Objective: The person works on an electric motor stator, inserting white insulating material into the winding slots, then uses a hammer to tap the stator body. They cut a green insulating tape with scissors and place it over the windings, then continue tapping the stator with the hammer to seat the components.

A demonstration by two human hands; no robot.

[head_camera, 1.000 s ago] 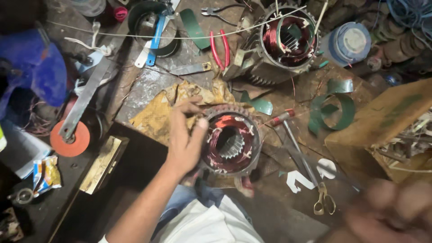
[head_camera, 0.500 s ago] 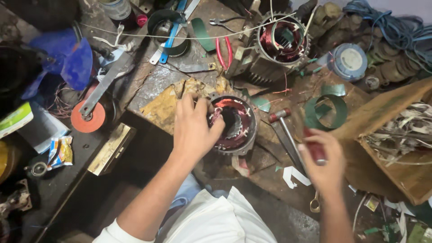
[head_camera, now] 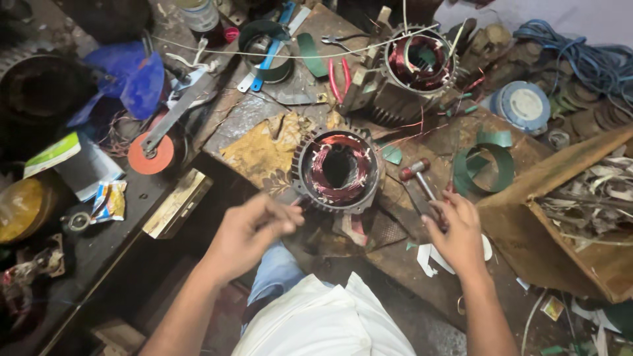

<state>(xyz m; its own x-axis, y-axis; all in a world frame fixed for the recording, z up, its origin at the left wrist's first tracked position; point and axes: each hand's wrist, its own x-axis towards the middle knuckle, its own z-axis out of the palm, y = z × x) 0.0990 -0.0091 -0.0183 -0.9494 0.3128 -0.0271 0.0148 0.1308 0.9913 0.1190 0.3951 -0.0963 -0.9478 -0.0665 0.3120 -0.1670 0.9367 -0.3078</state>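
At the far left of the bench (head_camera: 264,112) lie a blue fan blade (head_camera: 135,79) and, nearer the front edge, an orange disc (head_camera: 151,153) under a grey metal bar. Just off the bench's front edge, the left hand (head_camera: 254,231) hangs with its grip curled loosely, fingers (head_camera: 283,217) bent together close to the lower left rim of the stator; whether they pinch anything is blurred and cannot be told. The stator (head_camera: 337,169), a finned ring with copper-red windings, stands at the bench's middle on a yellowed rag (head_camera: 260,151). Behind it toward the back edge sit red-handled pliers (head_camera: 338,78) and a second wound motor (head_camera: 417,62). Right of the stator lies a small hammer (head_camera: 415,173); the right hand (head_camera: 455,231) has its grip closed around the handle's lower end. A green strip coil (head_camera: 486,168) and a wooden box (head_camera: 580,224) follow at the right.
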